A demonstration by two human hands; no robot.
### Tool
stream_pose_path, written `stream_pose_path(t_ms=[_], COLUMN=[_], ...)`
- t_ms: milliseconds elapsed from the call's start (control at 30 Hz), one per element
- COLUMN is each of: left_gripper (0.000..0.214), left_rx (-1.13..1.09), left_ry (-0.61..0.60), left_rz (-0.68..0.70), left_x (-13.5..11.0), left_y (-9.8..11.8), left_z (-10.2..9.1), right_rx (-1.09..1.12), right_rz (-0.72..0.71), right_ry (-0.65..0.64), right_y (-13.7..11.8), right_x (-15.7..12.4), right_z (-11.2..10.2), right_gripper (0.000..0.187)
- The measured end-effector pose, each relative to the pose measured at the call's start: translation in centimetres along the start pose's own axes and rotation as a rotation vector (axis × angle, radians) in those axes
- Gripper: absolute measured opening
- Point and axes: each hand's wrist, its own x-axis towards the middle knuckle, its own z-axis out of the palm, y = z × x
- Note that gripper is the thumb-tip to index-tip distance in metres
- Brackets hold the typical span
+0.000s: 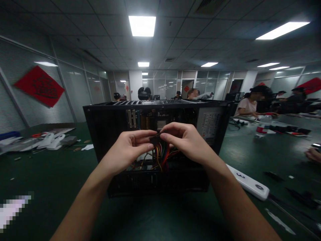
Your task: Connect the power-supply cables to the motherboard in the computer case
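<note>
An open black computer case (pixel 160 180) stands on the green table in front of me, its inside facing me. Before its opening, my left hand (pixel 127 147) pinches the left side of a dark power connector (pixel 155 138) between thumb and fingers. My right hand (pixel 187 139) is closed at the connector's right side, thumb and index finger together at its top edge. A bundle of red, yellow, green and black wires (pixel 162 154) hangs down from the connector into the case. Behind my hands are the motherboard slots (pixel 134 118) and, at upper right, the labelled power supply (pixel 210 122).
To the right lie a white power strip (pixel 248 182) and small dark parts (pixel 304 197); a bottle (pixel 263 127) stands farther back. At left are papers and white pieces (pixel 51 142). A person (pixel 248 105) sits across the table, and another person's hand (pixel 313 154) shows at the right edge.
</note>
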Motion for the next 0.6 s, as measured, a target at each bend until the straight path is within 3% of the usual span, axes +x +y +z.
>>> stream_pose_path(t_ms=[200, 467, 600], left_gripper=[0.048, 0.040, 0.042], left_rx=[-0.033, 0.153, 0.308], left_ry=[0.021, 0.034, 0.065], left_rz=[-0.019, 0.257, 0.438], left_x=[0.1, -1.0, -1.2], left_y=[-0.3, -0.2, 0.0], left_z=[0.4, 1.4, 1.6], right_rx=[-0.103, -0.040, 0.071], right_rz=[-0.113, -0.120, -0.074], right_ry=[0.071, -0.032, -0.045], right_y=[0.2, -0.2, 0.2], right_x=[-0.1, -0.3, -0.2], right_z=[0.4, -1.2, -1.0], right_gripper=[0.022, 0.021, 0.025])
